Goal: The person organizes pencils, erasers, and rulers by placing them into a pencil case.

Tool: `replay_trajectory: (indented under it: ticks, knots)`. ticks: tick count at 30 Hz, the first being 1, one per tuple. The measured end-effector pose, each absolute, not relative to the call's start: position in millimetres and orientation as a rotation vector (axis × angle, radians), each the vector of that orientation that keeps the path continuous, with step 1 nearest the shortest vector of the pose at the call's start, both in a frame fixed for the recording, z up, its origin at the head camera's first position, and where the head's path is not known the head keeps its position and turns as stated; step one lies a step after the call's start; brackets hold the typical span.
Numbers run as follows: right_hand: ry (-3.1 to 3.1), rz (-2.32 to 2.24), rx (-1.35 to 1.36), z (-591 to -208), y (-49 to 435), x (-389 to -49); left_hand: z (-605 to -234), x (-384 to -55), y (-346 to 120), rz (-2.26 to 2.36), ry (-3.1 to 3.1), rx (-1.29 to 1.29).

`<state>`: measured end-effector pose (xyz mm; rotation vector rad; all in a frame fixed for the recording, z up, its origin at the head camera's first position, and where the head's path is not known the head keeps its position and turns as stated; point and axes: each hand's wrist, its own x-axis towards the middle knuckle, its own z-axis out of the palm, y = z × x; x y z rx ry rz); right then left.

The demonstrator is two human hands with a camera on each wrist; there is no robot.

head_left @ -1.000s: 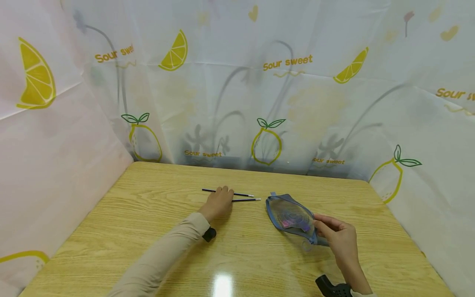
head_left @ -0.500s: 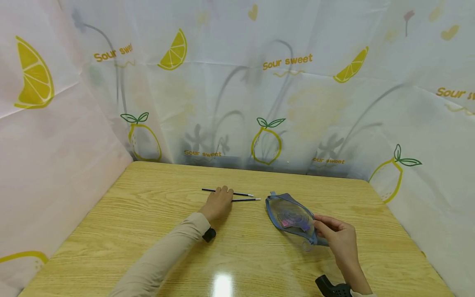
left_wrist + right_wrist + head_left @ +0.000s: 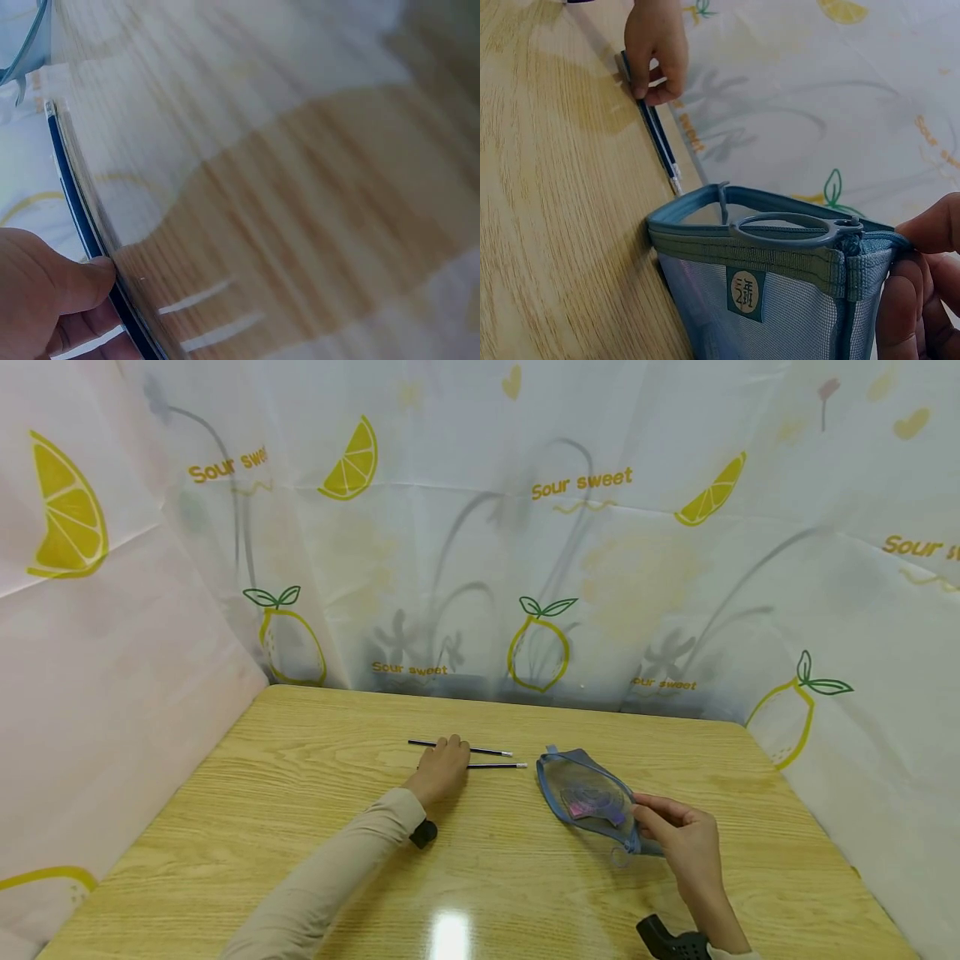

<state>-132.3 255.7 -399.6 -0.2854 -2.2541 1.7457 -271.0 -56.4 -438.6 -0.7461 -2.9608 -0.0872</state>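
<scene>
Two dark pencils with white eraser ends lie roughly side by side near the table's far side. My left hand (image 3: 442,770) reaches over both and pinches the nearer pencil (image 3: 491,766) between thumb and fingers; the farther pencil (image 3: 491,752) passes behind the fingertips. In the left wrist view, the thumb presses against a blue pencil (image 3: 73,180). My right hand (image 3: 688,839) grips one end of a blue mesh zip pouch (image 3: 787,300). Its zipper is open and a ring pull (image 3: 784,238) hangs at that end. Through the mesh, pink and purple flat items (image 3: 596,810) show; their kind is unclear.
The wood-grain table (image 3: 525,885) carries the pencils and pouch. A white sheet (image 3: 465,543) printed with lemons stands behind it and along both sides. Black camera mounts (image 3: 672,941) sit at the wrists.
The nearer pencil has turned slightly, and its left tip now shows beside my left hand. The right hand and the pouch have hardly moved.
</scene>
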Motion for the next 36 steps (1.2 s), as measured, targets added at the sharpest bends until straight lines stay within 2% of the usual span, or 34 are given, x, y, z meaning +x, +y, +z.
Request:
replay_trajectory:
  ticks: [14, 28, 36]
  knots:
    - [-2.256, 1.741, -0.286, -399, 255, -132, -438, -277, -61, -0.467, -2.979, -0.841]
    - [-2.253, 1.759, -0.296, -397, 255, -132, -432, -271, -65, -0.442, -2.821, -1.031]
    - [-2.269, 1.741, -0.309, -397, 254, -131, -432, -270, -65, -0.382, -2.828, -1.008]
